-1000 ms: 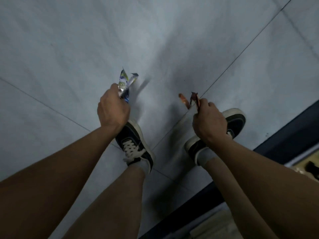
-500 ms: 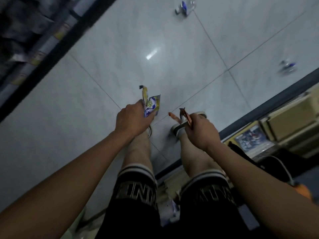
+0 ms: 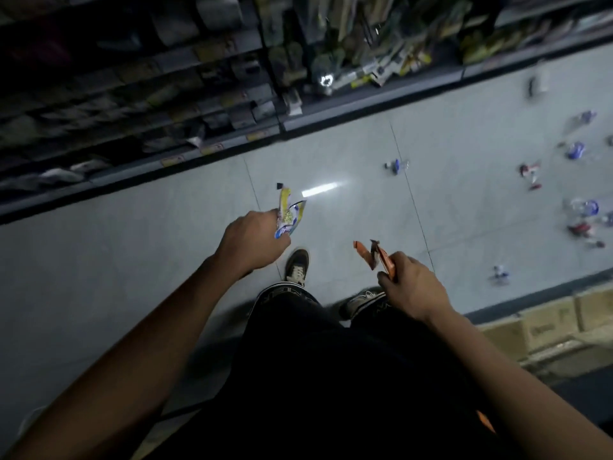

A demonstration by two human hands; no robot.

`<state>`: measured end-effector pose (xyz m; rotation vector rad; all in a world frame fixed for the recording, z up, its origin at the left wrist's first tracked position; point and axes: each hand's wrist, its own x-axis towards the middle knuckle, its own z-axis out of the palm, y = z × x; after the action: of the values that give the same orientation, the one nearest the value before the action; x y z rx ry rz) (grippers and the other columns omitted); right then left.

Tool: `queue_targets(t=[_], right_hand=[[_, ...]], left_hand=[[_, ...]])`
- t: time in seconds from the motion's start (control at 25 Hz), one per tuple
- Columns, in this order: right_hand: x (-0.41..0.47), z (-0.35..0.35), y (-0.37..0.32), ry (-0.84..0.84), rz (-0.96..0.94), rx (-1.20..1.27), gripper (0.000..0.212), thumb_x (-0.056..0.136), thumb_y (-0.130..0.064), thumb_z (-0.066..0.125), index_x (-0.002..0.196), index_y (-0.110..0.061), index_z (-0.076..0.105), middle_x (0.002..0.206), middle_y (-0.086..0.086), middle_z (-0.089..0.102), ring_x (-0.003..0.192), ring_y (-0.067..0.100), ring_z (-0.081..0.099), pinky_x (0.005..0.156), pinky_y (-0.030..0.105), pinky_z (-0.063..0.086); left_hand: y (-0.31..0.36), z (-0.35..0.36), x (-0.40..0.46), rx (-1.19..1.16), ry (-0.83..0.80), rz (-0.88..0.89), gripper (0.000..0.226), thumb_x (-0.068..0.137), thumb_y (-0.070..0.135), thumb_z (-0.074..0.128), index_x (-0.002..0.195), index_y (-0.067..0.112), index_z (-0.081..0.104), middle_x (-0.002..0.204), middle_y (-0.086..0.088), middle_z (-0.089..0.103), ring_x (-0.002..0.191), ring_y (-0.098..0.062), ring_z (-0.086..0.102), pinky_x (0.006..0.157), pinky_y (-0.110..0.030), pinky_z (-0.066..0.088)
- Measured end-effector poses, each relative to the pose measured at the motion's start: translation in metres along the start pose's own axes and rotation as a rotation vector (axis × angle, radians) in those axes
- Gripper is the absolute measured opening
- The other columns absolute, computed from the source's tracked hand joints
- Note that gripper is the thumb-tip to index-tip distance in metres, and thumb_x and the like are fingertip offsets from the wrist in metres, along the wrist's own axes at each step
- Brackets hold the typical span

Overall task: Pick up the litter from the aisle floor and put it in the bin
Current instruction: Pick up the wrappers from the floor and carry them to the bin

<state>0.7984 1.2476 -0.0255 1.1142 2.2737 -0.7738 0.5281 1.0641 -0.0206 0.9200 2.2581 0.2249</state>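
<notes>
Carrying litter upright along the aisle, no bin in view

Left hand (image 3: 253, 239) is clamped on a yellow-blue wrapper (image 3: 289, 212); right hand (image 3: 411, 285) on an orange wrapper (image 3: 381, 257); the crouch has been left; scattered litter (image 3: 578, 207) remains ahead.

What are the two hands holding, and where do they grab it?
The left hand pinches a yellow and blue wrapper by its lower end. The right hand grips an orange wrapper by its near end.

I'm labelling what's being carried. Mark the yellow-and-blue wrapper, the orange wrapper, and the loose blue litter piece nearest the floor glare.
yellow-and-blue wrapper (image 3: 289, 211): head view, on its crumpled printed middle.
orange wrapper (image 3: 364, 254): head view, on the free orange strip.
blue litter piece (image 3: 395, 165): head view, on its blue centre.
</notes>
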Motion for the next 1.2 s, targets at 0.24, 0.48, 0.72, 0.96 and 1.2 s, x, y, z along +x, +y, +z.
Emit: queue_targets(t=[0.24,0.48,0.72,0.96,1.2], right_hand=[[0.038,-0.051,-0.032,0.044,-0.156,-0.075,0.031,0.089,-0.047,0.059,0.112,-0.026,0.052,0.091,-0.002,0.054,0.074,0.024,0.049,0.067,0.034,0.038],[0.109,-0.103,-0.043,-0.101,-0.378,-0.184,0.031,0.089,-0.044,0.060,0.112,-0.025,0.051,0.100,0.002,0.059,0.079,0.027,0.057,0.067,0.035,0.042],[0.151,-0.140,-0.066,-0.238,-0.695,-0.392,0.032,0.088,-0.046,0.059,0.114,-0.030,0.049,0.104,0.002,0.066,0.079,0.023,0.056,0.067,0.034,0.042],[0.141,-0.135,-0.108,-0.362,-1.014,-0.498,0.042,0.078,-0.061,0.044,0.110,-0.034,0.048,0.099,-0.001,0.065,0.085,0.028,0.063,0.069,0.036,0.044],[0.096,-0.096,-0.134,-0.411,-1.189,-0.675,0.024,0.091,-0.040,0.060,0.111,-0.030,0.050,0.102,0.003,0.068,0.086,0.030,0.065,0.071,0.038,0.050]], left_hand=[[-0.040,-0.010,-0.049,-0.113,0.088,-0.382,0.025,0.089,0.047,0.058,0.098,0.024,0.063,0.089,-0.005,0.071,0.071,-0.028,0.061,0.062,-0.029,0.043],[0.000,0.018,-0.063,-0.188,0.195,-0.705,0.031,0.085,0.045,0.059,0.108,0.025,0.062,0.096,-0.005,0.073,0.069,-0.026,0.051,0.064,-0.029,0.040],[0.069,0.053,-0.083,-0.406,0.393,-0.862,0.026,0.088,0.039,0.057,0.106,0.022,0.062,0.095,-0.004,0.074,0.076,-0.030,0.065,0.062,-0.029,0.043],[0.115,0.106,-0.138,-0.591,0.564,-1.157,0.036,0.084,0.046,0.051,0.111,0.025,0.061,0.099,-0.004,0.073,0.091,-0.034,0.068,0.071,-0.033,0.051],[0.150,0.170,-0.201,-0.712,0.702,-1.376,0.032,0.085,0.048,0.051,0.106,0.025,0.060,0.092,-0.004,0.072,0.086,-0.034,0.069,0.065,-0.031,0.046]])
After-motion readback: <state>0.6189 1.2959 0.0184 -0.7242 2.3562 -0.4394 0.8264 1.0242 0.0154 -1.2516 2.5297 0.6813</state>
